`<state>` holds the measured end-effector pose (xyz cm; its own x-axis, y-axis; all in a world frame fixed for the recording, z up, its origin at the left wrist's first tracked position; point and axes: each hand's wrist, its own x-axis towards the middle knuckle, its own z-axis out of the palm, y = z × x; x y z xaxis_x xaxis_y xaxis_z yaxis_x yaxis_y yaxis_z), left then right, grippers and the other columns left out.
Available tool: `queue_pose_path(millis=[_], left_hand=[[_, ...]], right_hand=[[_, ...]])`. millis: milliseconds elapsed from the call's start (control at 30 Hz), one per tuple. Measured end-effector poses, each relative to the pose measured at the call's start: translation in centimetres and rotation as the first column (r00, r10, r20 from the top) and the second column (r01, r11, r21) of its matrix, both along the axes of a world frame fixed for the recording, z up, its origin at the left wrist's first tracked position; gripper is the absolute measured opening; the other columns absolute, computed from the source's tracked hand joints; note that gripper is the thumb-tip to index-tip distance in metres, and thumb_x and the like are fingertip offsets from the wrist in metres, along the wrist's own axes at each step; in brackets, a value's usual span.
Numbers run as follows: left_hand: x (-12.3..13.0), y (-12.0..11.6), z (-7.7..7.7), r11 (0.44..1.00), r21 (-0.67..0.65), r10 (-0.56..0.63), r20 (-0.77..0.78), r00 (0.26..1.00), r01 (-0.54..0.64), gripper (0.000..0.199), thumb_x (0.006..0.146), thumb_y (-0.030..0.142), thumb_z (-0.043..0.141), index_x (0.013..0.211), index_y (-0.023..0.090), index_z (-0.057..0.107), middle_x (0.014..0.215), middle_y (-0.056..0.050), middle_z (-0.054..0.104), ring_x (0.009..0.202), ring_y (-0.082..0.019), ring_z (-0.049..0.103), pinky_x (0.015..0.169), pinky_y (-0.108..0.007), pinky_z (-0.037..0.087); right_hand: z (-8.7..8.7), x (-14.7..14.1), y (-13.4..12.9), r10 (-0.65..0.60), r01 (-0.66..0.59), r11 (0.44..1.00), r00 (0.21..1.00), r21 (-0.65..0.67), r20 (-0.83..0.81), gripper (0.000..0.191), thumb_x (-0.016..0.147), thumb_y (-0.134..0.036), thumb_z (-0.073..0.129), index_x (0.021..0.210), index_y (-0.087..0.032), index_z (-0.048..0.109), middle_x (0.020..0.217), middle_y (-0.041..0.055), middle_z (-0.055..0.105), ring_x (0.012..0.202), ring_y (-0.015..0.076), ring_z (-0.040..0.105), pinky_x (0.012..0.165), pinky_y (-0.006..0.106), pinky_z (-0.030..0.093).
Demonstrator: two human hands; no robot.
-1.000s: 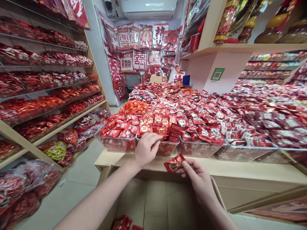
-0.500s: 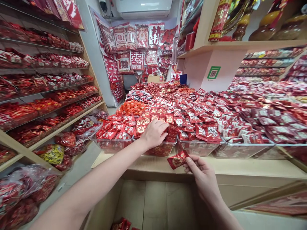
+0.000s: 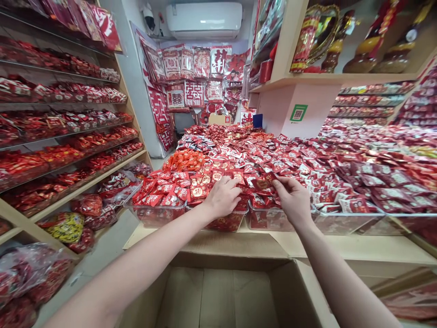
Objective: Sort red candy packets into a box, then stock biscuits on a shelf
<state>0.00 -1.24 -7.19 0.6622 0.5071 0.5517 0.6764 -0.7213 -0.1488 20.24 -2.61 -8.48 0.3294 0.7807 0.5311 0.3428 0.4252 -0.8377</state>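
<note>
My right hand [image 3: 292, 200] pinches a dark red packet [image 3: 264, 182] by its right end, above the packets near the front of the bins. To its left, my left hand [image 3: 223, 197] rests over a clear bin [image 3: 227, 222] full of red packets, fingers curled down among them; what its fingertips hold, if anything, is hidden. Red packets with pale print [image 3: 159, 193] fill the clear bin just left of it. Below my arms a cardboard box [image 3: 218, 291] stands open, its bare bottom in view.
Shelves of red packets [image 3: 68, 120] line the left side, with bagged packets [image 3: 68, 228] low down. More clear bins [image 3: 351, 223] run right along the wooden counter edge [image 3: 341, 243]. A cabinet shelf [image 3: 348, 78] overhangs at upper right.
My right hand has moved up and forward from in front of the counter to over the bins, carrying the packet. The view has shifted slightly; my left hand stays over its bin.
</note>
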Motion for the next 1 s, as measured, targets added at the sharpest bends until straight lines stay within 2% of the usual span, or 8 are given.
queue_pose_path(millis=[133, 400, 567, 767, 867, 1000], left_hand=[[-0.1, 0.1, 0.1, 0.999, -0.009, -0.034, -0.019, 0.999, 0.034, 0.02, 0.079, 0.022, 0.045, 0.087, 0.015, 0.061, 0.1, -0.008, 0.057, 0.091, -0.021, 0.043, 0.083, -0.037, 0.037], [-0.5, -0.2, -0.2, 0.998, -0.022, -0.054, 0.027, 0.998, 0.054, 0.02, 0.078, 0.019, 0.044, 0.088, 0.016, 0.061, 0.099, -0.009, 0.055, 0.09, -0.02, 0.046, 0.079, -0.036, 0.039], [-0.5, -0.4, -0.1, 0.995, -0.039, -0.082, 0.114, 0.99, 0.087, 0.02, 0.079, 0.02, 0.043, 0.088, 0.017, 0.06, 0.096, -0.008, 0.056, 0.09, -0.019, 0.047, 0.081, -0.035, 0.039], [-0.5, 0.8, 0.5, 0.998, -0.01, 0.068, 0.309, 0.949, -0.069, 0.03, 0.077, 0.012, 0.04, 0.104, 0.012, 0.053, 0.107, -0.011, 0.053, 0.102, -0.02, 0.043, 0.089, -0.036, 0.035], [-0.8, 1.7, 0.7, 0.999, -0.024, 0.046, 0.241, 0.969, -0.042, 0.039, 0.077, 0.009, 0.038, 0.113, 0.016, 0.05, 0.116, -0.009, 0.052, 0.102, -0.02, 0.044, 0.087, -0.036, 0.036], [-1.1, 2.0, 1.0, 0.999, -0.045, 0.032, 0.143, 0.989, -0.026, 0.038, 0.079, 0.015, 0.039, 0.115, 0.023, 0.05, 0.119, -0.005, 0.053, 0.101, -0.02, 0.045, 0.084, -0.038, 0.038]], right_hand=[[0.9, -0.8, 1.3, 0.019, -0.023, 0.999, 0.981, 0.023, 0.192, 0.021, 0.073, -0.034, 0.053, 0.08, -0.017, 0.062, 0.068, 0.0042, 0.062, 0.061, 0.0167, 0.054, 0.06, 0.03, 0.041], [1.0, -2.0, 3.2, 0.249, -0.248, 0.968, 0.906, -0.047, 0.343, 0.018, 0.074, -0.026, 0.048, 0.082, -0.019, 0.063, 0.08, 0.0033, 0.065, 0.074, 0.0175, 0.057, 0.071, 0.03, 0.041], [1.2, -2.8, 3.7, 0.325, -0.298, 0.946, 0.879, -0.131, 0.349, 0.018, 0.072, -0.024, 0.05, 0.081, -0.02, 0.064, 0.079, 0.0028, 0.066, 0.075, 0.0173, 0.058, 0.072, 0.03, 0.042], [2.0, -3.4, 3.8, 0.331, -0.281, 0.942, 0.873, -0.183, 0.359, 0.014, 0.067, -0.018, 0.053, 0.076, -0.019, 0.064, 0.073, 0.0026, 0.066, 0.07, 0.0172, 0.058, 0.07, 0.031, 0.043], [2.2, -3.4, 3.7, 0.349, -0.285, 0.933, 0.869, -0.221, 0.35, 0.014, 0.065, -0.014, 0.054, 0.075, -0.018, 0.064, 0.074, 0.0029, 0.066, 0.07, 0.017, 0.058, 0.069, 0.03, 0.044], [2.0, -3.5, 3.3, 0.32, -0.249, 0.935, 0.897, -0.252, 0.303, 0.028, 0.065, -0.008, 0.048, 0.09, -0.013, 0.06, 0.09, 0.009, 0.065, 0.077, 0.0172, 0.059, 0.071, 0.03, 0.045]])
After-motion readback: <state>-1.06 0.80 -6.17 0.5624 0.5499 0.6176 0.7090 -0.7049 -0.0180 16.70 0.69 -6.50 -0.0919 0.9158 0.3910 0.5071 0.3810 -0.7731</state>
